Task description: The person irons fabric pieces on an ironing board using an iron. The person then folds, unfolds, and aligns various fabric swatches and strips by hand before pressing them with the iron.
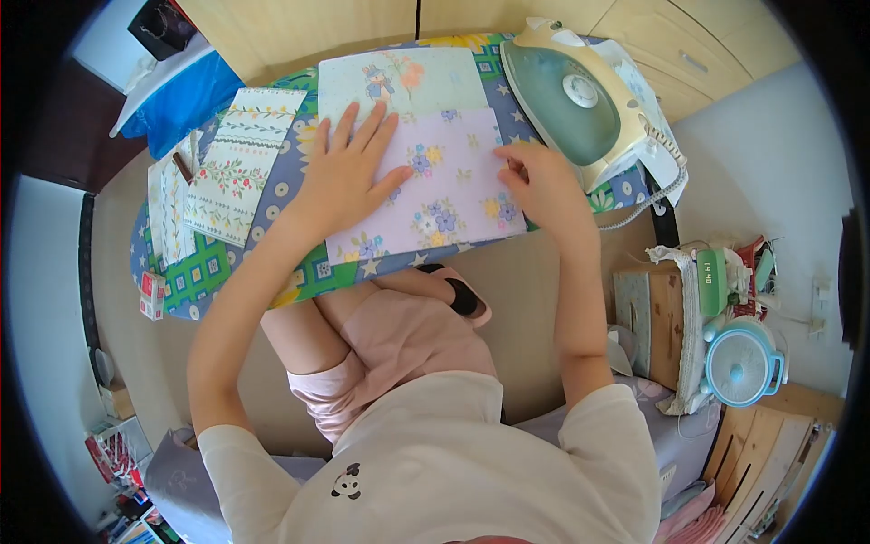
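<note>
left hand spread on floral sheet, right hand curled at its edge, grip unclear, box lettering illegible

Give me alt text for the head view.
A person's left hand spreads over the left edge of a lilac flowered sheet, with the curled right hand at its right edge. It overlaps a pale illustrated sheet on a patterned board, between an iron at right and flower-banded sheets at left.
</note>
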A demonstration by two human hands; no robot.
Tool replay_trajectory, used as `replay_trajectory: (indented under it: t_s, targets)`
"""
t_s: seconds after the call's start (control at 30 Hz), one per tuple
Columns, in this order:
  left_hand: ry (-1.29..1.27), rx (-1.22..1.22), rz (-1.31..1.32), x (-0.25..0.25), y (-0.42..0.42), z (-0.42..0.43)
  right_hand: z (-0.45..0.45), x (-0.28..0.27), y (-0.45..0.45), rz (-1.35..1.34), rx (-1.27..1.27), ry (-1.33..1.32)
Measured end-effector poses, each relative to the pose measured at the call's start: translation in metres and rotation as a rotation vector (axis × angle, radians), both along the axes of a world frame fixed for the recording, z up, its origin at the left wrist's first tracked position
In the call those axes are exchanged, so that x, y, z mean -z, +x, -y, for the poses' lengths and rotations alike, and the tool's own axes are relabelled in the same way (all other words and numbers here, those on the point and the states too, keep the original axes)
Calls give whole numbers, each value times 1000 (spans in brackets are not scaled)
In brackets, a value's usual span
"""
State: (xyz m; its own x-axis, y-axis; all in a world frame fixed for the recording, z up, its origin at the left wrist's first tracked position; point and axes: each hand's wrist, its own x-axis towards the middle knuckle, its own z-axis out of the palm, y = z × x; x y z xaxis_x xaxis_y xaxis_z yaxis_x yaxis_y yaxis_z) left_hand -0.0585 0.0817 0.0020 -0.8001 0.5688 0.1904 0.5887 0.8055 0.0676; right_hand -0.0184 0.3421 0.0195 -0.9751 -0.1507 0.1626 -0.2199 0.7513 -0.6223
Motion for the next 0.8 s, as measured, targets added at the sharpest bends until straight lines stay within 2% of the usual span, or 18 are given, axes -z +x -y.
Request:
replay_trajectory:
  t_s: [0.23,0.37,0.47,0.53,0.6,0.63,0.7,0.8]
  targets:
    - [-37,17,-59,2,-3,2,0,-4,-4,115,27,77]
    - [9,59,-110,3,-5,3,2,-5,0,100,30,129]
    - [-56,9,-32,-1,-4,2,9,-13,7,75,77,149]
    - [10,84,-91,0,-5,0,16,-19,6,71,119,155]
    - [18,116,-95,-2,-3,-6,23,-20,3,-157,22,112]
    - [28,155,-99,-3,-1,-9,27,-16,-2,-153,19,108]
    - [49,160,-73,5,0,-13,35,-1,-16,-332,-121,159]
    - [75,170,-76,11,1,-13,45,27,-27,-349,-199,241]
